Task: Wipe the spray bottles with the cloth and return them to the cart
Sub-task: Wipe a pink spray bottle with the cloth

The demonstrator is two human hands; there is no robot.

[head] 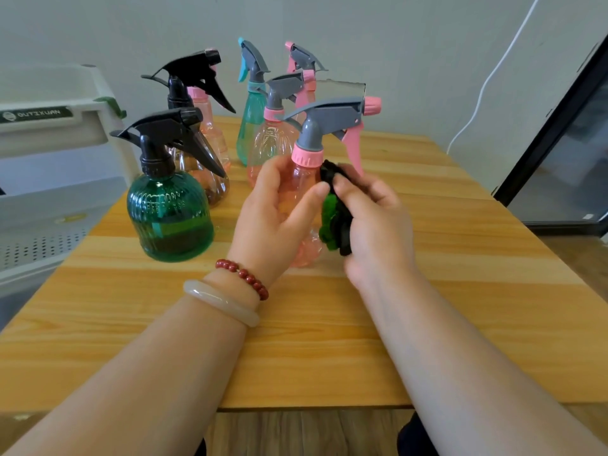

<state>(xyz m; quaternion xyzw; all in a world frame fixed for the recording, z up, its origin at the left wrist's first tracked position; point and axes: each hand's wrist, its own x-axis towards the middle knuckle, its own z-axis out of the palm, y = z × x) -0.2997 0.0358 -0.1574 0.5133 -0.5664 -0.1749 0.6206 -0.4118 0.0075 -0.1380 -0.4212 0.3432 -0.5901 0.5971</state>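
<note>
The pink spray bottle (pixel 299 179) stands upright near the middle of the tabletop (pixel 427 291), its base down at the wood. The left hand (pixel 273 222) wraps its shoulder, fingers behind and thumb in front. The right hand (pixel 375 222) holds a bunched dark and green cloth (pixel 335 218) and presses it against the bottle's right side. The body looks like thin, clear plastic: light, smooth, likely to give if squeezed and to slip when damp. The firm pink collar under the grey trigger head seems the safer place to hold it. I cannot tell whether it holds liquid

Just to the left stands a round green bottle (pixel 169 218) with a black trigger; a darker band low in it may be liquid. Behind are a black-headed clear bottle (pixel 210 179), a slim teal bottle (pixel 251 120) and more pink ones (pixel 269 139), all close together. The white cart (pixel 49 126) stands beside the tabletop's left edge; no bottles show on the shelves in view
</note>
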